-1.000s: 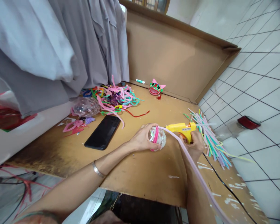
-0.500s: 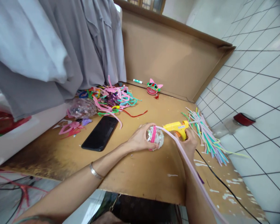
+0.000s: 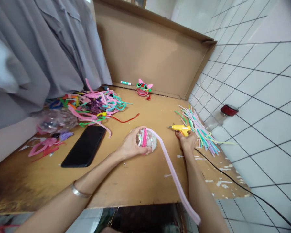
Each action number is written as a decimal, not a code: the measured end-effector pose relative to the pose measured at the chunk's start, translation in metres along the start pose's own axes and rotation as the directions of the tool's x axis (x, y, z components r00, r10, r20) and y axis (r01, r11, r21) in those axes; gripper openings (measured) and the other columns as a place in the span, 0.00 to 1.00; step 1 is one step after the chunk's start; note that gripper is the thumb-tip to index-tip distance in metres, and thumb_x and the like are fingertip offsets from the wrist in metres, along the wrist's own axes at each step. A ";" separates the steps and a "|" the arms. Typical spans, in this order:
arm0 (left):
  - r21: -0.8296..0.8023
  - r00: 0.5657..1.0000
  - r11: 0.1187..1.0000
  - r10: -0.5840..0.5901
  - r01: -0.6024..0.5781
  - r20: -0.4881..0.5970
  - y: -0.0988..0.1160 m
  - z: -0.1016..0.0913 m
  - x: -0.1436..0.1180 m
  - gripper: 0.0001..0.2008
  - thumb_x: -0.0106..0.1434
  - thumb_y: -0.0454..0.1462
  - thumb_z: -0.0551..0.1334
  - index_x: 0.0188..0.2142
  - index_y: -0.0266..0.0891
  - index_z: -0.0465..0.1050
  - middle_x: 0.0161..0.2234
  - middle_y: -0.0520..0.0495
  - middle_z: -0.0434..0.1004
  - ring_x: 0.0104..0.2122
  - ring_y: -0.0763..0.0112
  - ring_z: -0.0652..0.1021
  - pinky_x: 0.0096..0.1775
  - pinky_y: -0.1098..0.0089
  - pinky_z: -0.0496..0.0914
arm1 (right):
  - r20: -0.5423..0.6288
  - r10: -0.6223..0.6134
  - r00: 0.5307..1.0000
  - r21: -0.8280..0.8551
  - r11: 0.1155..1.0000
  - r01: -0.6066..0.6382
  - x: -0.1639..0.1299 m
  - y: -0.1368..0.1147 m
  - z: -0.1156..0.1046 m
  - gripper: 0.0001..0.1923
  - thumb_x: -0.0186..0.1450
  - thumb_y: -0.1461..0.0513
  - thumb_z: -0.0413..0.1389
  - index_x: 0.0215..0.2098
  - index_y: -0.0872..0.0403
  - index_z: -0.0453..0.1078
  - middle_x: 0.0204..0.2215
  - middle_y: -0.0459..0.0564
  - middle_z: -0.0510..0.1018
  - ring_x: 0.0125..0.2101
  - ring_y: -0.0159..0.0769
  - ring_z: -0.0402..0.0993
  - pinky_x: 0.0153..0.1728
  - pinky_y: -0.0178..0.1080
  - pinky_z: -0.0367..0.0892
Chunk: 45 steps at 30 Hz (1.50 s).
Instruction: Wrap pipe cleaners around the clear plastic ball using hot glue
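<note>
My left hand (image 3: 131, 146) grips a clear glittery ball (image 3: 149, 142) with a bright pink strip wrapped around it. A long pale pink pipe cleaner (image 3: 174, 176) runs from the top of the ball toward me, past the board's near edge. My right hand (image 3: 188, 141) holds a yellow glue gun (image 3: 180, 128) low over the brown cardboard board (image 3: 135, 181), its nozzle pointing left and about a hand's width right of the ball. The gun's black cord (image 3: 235, 184) trails off to the right.
A bundle of pastel pipe cleaners (image 3: 199, 129) lies right of the gun. A black phone (image 3: 84, 145), a tangled pile of pipe cleaners (image 3: 94, 103) and another clear ball (image 3: 55, 120) sit at left. A small pink-eared mask figure (image 3: 143, 89) and marker (image 3: 125, 83) lie by the cardboard back wall. Grey cloth (image 3: 38, 48) hangs left.
My right hand has drawn the glue gun away from the ball, to the right and down toward the board. The view has shifted right. My left hand still grips the ball.
</note>
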<state>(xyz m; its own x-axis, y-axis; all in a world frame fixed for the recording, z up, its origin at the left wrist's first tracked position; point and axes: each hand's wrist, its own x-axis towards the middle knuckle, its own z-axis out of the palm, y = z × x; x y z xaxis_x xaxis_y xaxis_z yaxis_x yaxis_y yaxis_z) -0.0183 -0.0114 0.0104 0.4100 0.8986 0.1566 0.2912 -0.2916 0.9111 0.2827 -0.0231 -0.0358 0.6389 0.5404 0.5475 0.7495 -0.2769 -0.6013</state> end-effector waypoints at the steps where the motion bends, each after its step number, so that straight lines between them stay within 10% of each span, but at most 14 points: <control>1: 0.000 1.000 1.000 0.000 0.000 -0.005 0.000 0.000 0.000 0.41 0.40 0.40 0.72 0.55 0.38 0.65 0.52 0.41 0.73 0.52 0.53 0.75 0.56 0.53 0.68 | -0.011 0.039 0.999 -0.014 0.999 -0.039 0.000 0.001 0.002 0.25 0.49 0.48 0.61 0.37 0.58 0.70 0.31 0.54 0.75 0.33 0.44 0.69 0.35 0.44 0.65; 8: 0.019 0.999 1.000 -0.010 0.011 -0.035 0.002 0.001 -0.001 0.41 0.40 0.41 0.73 0.55 0.40 0.66 0.50 0.43 0.74 0.49 0.54 0.76 0.54 0.54 0.70 | -0.004 0.096 0.995 -0.037 0.995 -0.096 -0.002 -0.007 0.000 0.28 0.50 0.51 0.62 0.44 0.58 0.68 0.40 0.59 0.74 0.43 0.50 0.69 0.46 0.49 0.64; 13: 0.008 0.999 1.000 0.016 -0.015 -0.035 -0.003 0.004 -0.001 0.42 0.40 0.40 0.74 0.56 0.40 0.65 0.53 0.42 0.73 0.53 0.52 0.74 0.57 0.53 0.67 | -0.051 -0.171 0.984 0.008 0.985 0.172 -0.010 -0.031 -0.017 0.22 0.59 0.54 0.56 0.48 0.57 0.70 0.43 0.59 0.72 0.48 0.53 0.68 0.49 0.55 0.63; 25: 0.043 0.996 0.997 0.068 -0.066 -0.053 -0.003 0.007 0.002 0.40 0.40 0.38 0.74 0.55 0.41 0.66 0.53 0.43 0.72 0.53 0.53 0.73 0.56 0.54 0.67 | 0.043 -0.708 0.705 0.447 0.644 0.620 -0.062 -0.143 -0.046 0.12 0.68 0.60 0.54 0.47 0.49 0.75 0.39 0.52 0.78 0.41 0.41 0.75 0.43 0.45 0.69; 45: 0.040 0.999 0.999 0.029 -0.028 -0.029 0.001 0.005 -0.002 0.41 0.40 0.37 0.72 0.56 0.40 0.65 0.50 0.42 0.72 0.51 0.52 0.73 0.54 0.52 0.68 | -0.016 -0.601 0.799 0.682 0.578 0.448 -0.081 -0.127 -0.045 0.09 0.67 0.66 0.53 0.39 0.50 0.76 0.35 0.49 0.83 0.36 0.37 0.80 0.40 0.42 0.73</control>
<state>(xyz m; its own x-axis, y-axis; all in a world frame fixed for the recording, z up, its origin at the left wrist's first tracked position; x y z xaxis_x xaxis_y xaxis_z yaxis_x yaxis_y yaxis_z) -0.0143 -0.0148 0.0090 0.3930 0.8988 0.1942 0.3140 -0.3297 0.8903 0.1441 -0.0678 0.0224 0.0634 0.5858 0.8080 0.6015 0.6236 -0.4993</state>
